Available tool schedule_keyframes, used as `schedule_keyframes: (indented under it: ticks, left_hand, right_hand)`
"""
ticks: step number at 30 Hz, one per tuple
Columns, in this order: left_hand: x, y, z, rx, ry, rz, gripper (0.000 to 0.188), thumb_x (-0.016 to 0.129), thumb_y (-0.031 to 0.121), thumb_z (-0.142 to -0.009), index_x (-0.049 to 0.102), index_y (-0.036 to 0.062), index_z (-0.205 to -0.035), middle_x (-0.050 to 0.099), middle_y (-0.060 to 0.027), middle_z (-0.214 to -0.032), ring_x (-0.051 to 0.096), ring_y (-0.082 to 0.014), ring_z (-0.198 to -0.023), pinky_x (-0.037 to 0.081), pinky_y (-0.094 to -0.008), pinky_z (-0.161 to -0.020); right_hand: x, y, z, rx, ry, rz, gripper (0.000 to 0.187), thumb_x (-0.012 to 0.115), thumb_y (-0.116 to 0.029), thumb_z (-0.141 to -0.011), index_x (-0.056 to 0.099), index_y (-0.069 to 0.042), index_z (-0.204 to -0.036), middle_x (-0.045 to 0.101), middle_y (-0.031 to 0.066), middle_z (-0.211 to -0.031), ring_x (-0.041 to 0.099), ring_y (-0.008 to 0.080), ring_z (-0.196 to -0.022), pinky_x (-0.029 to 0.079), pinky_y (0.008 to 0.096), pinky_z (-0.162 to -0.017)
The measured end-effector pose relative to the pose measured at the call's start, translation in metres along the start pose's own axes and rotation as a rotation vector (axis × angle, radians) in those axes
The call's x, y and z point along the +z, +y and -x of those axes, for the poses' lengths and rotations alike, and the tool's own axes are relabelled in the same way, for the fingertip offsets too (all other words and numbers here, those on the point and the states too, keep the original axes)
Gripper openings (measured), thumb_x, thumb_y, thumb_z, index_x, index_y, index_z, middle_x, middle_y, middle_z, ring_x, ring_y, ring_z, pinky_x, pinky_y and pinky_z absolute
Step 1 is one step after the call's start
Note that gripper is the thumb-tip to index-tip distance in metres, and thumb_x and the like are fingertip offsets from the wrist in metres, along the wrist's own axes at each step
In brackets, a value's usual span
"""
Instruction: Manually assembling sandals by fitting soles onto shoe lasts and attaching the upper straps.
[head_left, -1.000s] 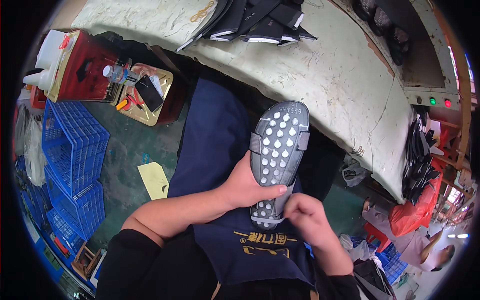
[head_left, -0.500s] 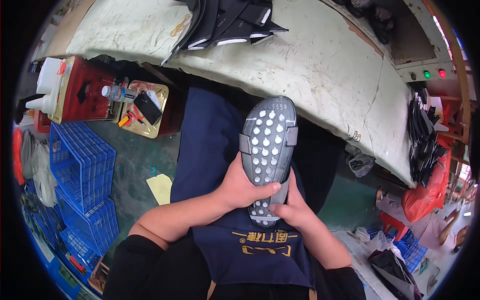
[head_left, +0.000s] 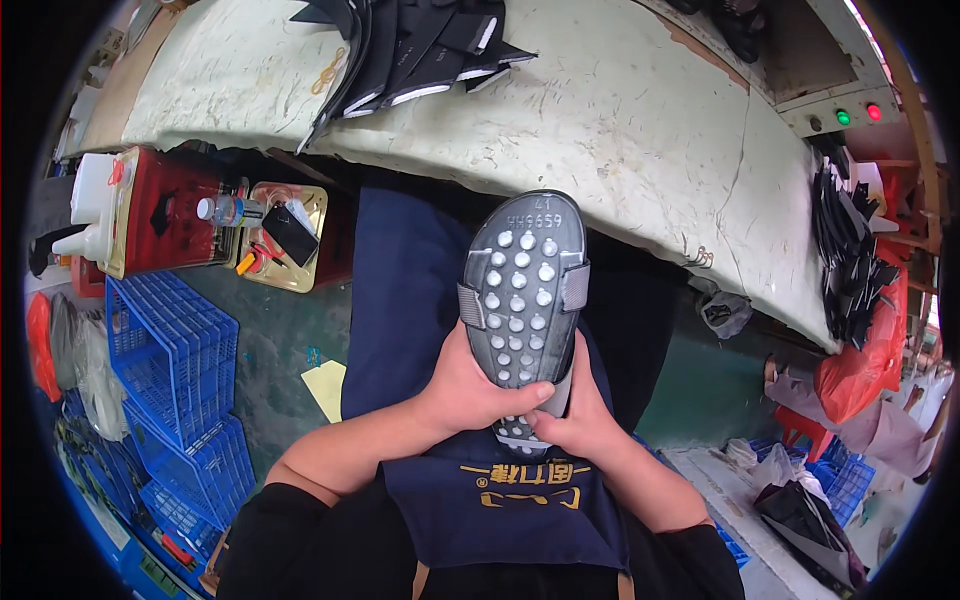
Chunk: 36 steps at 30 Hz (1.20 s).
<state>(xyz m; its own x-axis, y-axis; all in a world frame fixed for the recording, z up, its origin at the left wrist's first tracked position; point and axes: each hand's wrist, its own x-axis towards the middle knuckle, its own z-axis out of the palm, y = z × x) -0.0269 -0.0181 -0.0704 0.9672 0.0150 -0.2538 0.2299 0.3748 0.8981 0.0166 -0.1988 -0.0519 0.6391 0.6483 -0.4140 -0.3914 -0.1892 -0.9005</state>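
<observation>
Upright in front of my lap is a dark grey sandal point(head_left: 528, 285), its underside facing me. Rows of pale round studs run down its sole, and grey strap pieces show at both sides. My left hand point(head_left: 465, 385) wraps its lower left edge, with the thumb laid across the sole. On the lower right edge, my right hand point(head_left: 582, 415) is closed too, its thumb pressed near the tip of the left one. The fingers behind the sandal are mostly hidden. A navy apron point(head_left: 430, 495) covers my lap.
Beyond the sandal runs a pale worktable point(head_left: 620, 150) with a stack of black strap pieces point(head_left: 420, 60). To the left stand a red tin point(head_left: 175, 215), a gold tray point(head_left: 300, 275) holding a phone, and blue crates point(head_left: 190, 350). A red bag point(head_left: 860, 375) lies at right.
The sandal's lower end has shifted slightly left and its upper end tilts a bit more to the left. Both hands keep their hold, thumbs closer together. The view has turned slightly.
</observation>
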Motion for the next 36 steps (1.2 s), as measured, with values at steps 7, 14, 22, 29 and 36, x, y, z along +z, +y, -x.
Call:
schedule_keyframes:
  ticks: [7, 14, 22, 29, 36]
  left_hand:
    - [0.017, 0.028, 0.017, 0.138, 0.172, 0.265, 0.109, 0.09, 0.02, -0.073, 0.021, 0.003, -0.156, 0.048, -0.0133, -0.143, 0.054, -0.0236, -0.128, 0.046, -0.04, -0.107]
    - [-0.009, 0.047, -0.015, 0.296, -0.069, 0.766, 0.118, 0.084, 0.051, -0.077, 0.013, 0.0081, -0.161, 0.048, -0.0137, -0.144, 0.055, -0.0341, -0.127, 0.048, -0.0543, -0.105]
    - [-0.028, 0.072, -0.031, 0.639, -0.128, 0.637, 0.121, 0.079, 0.066, -0.077, 0.012, 0.0082, -0.161, 0.048, -0.0149, -0.144, 0.056, -0.0368, -0.127, 0.048, -0.0586, -0.104]
    - [-0.017, 0.074, -0.032, 0.751, -0.222, 0.438, 0.126, 0.079, 0.071, -0.072, 0.015, 0.0058, -0.159, 0.045, -0.0182, -0.148, 0.045, -0.0404, -0.14, 0.046, -0.0589, -0.108]
    - [0.04, 0.103, -0.052, 0.856, -0.076, 0.173, 0.136, 0.077, 0.079, -0.066, 0.015, 0.0021, -0.159, 0.044, -0.0183, -0.15, 0.036, -0.0415, -0.146, 0.041, -0.0588, -0.113]
  right_hand:
    - [0.011, -0.047, 0.015, -0.145, 0.223, 0.454, 0.119, 0.086, -0.021, -0.071, 0.007, -0.002, -0.158, 0.038, 0.0218, -0.147, 0.044, 0.0314, -0.135, 0.035, 0.0434, -0.113]
    - [0.026, -0.042, 0.021, -0.567, 0.061, -0.213, 0.118, 0.087, -0.03, -0.076, 0.01, 0.0, -0.159, 0.046, 0.0214, -0.132, 0.049, 0.0325, -0.122, 0.039, 0.0415, -0.105]
    - [-0.008, 0.012, 0.033, -0.476, -0.244, -0.323, 0.098, 0.069, -0.036, -0.093, 0.007, -0.004, -0.161, 0.044, 0.0177, -0.132, 0.047, 0.0275, -0.121, 0.031, 0.0383, -0.111]
    - [-0.01, -0.089, 0.012, -0.594, 0.277, 0.359, 0.099, 0.091, -0.031, -0.073, 0.037, 0.002, -0.15, 0.049, 0.0183, -0.138, 0.05, 0.0273, -0.13, 0.039, 0.0423, -0.11]
    - [-0.033, -0.073, -0.021, -0.653, 0.165, 0.225, 0.076, 0.095, -0.022, -0.067, 0.061, 0.002, -0.131, 0.069, 0.0132, -0.127, 0.07, 0.022, -0.11, 0.053, 0.0327, -0.095]
